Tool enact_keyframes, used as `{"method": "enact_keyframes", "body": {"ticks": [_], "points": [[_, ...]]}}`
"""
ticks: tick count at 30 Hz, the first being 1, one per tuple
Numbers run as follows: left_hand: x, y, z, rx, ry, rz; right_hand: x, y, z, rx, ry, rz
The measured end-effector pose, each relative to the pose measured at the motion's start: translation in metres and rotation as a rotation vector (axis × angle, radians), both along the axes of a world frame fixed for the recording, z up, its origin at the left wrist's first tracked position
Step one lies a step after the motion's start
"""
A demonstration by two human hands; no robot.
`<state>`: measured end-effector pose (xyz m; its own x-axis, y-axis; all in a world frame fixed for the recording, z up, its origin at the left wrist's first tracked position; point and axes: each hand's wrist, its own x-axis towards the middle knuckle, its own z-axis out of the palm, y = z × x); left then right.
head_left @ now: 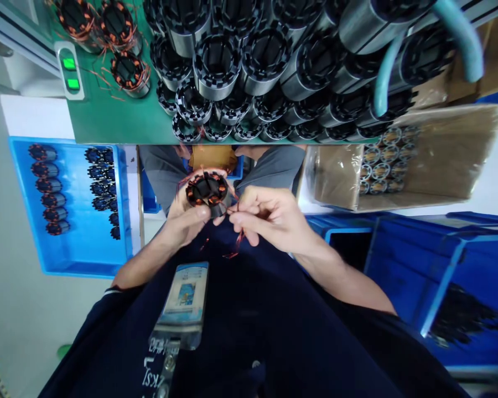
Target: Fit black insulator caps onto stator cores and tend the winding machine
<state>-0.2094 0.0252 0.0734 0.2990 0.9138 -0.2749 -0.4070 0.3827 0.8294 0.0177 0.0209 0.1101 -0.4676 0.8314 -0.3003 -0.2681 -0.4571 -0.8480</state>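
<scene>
A motor stator (208, 189) with a black slotted end and copper windings rests in my left hand (181, 221), whose thumb and fingers close around its side. My right hand (269, 216) is beside it, thumb and forefinger pinched on copper wires (234, 210) that come out of the stator's right side. Reddish wire ends (234, 247) dangle below the right fingertips. Both hands are in front of my dark shirt, below the near edge of the green bench.
The green bench (108, 119) carries many stators (218, 66), a few wound ones (129, 74) at left and a display with green lights (69, 71). A blue tray (78, 249) of parts stands left. At right are a carton (435, 188) of metal rings and blue bins (415, 249).
</scene>
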Motion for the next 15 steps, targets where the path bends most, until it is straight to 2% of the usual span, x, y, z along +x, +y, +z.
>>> {"method": "enact_keyframes", "body": {"ticks": [2, 5, 7, 9, 12, 15], "points": [[0.011, -0.012, -0.001, -0.332, -0.22, 0.01, -0.005, -0.006, -0.01, 0.002, -0.009, -0.004], [0.022, -0.019, -0.001, -0.492, -0.295, 0.078, -0.007, -0.008, -0.016, 0.087, -0.11, -0.042], [0.024, -0.017, -0.002, -0.484, -0.28, 0.097, -0.004, -0.004, -0.01, 0.215, -0.199, -0.057], [0.02, -0.014, -0.005, -0.395, -0.249, 0.127, 0.0, 0.002, 0.002, 0.284, -0.233, -0.038], [0.008, -0.01, -0.012, -0.217, -0.092, 0.16, 0.002, 0.008, 0.022, 0.231, -0.235, -0.021], [-0.003, -0.008, -0.021, -0.138, 0.031, 0.109, -0.003, 0.007, 0.025, 0.217, -0.274, -0.04]]}}
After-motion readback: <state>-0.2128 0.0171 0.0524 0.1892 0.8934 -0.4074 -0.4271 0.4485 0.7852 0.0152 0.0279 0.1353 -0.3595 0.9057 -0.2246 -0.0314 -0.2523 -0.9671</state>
